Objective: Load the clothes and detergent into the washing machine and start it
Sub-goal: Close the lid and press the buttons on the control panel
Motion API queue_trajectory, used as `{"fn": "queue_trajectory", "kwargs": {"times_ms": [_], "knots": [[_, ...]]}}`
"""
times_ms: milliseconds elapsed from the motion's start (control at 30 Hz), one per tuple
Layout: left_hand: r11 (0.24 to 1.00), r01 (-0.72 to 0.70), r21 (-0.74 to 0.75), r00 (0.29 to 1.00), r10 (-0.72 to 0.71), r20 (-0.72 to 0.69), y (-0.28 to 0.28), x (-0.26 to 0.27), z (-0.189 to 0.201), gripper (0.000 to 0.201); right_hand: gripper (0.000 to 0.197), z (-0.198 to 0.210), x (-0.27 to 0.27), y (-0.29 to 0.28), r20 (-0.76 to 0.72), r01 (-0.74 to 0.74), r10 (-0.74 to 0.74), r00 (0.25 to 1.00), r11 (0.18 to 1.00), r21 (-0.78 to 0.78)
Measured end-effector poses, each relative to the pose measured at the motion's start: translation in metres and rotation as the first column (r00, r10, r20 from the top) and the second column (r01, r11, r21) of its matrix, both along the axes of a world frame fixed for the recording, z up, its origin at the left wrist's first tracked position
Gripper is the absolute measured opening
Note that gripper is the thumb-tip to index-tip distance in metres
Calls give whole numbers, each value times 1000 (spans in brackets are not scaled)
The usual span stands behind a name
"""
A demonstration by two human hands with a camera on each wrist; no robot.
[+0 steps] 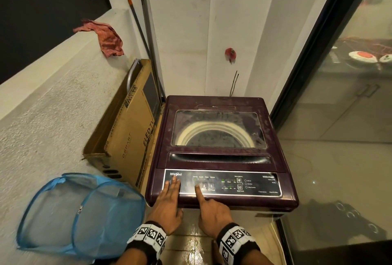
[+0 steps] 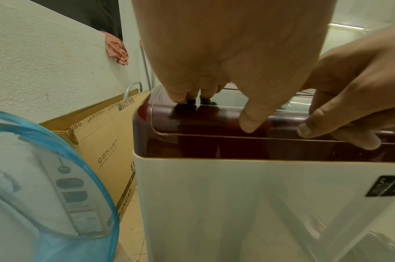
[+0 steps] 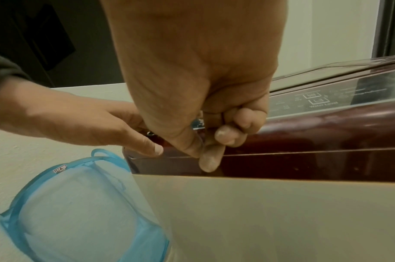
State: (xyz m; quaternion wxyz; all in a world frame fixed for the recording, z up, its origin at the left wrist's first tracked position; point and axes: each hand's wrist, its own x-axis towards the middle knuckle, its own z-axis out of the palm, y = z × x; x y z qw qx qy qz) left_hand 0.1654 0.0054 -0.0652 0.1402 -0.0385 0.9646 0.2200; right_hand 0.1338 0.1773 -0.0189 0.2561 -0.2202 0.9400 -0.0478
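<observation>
Right hand (image 1: 214, 211) — maroon washer (image 1: 275, 200) (lid (image 1: 218, 129) down)

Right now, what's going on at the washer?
The lid of the washing machine is down. The person's left hand rests flat on the control panel near the logo, while the right hand puts its index finger on the leftmost of three buttons. Green panel lights are on. The blue mesh hamper beside it looks empty.

Washer panel (image 1: 254, 180): "Whirlpool", "WhiteMagic", "Water Level", buttons "2", "3". Box (image 1: 131, 137): "QSMART", "ELED TV". Sticker (image 2: 385, 185) on washer front: "5", rest unreadable.
</observation>
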Motion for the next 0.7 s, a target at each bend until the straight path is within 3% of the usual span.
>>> {"fn": "queue_trajectory", "kwargs": {"times_ms": [700], "knots": [[999,15,-36,1000,-16,-13,-1,5,-6,103,88,-1,9,10,-44,52,-51,998,999,13]]}}
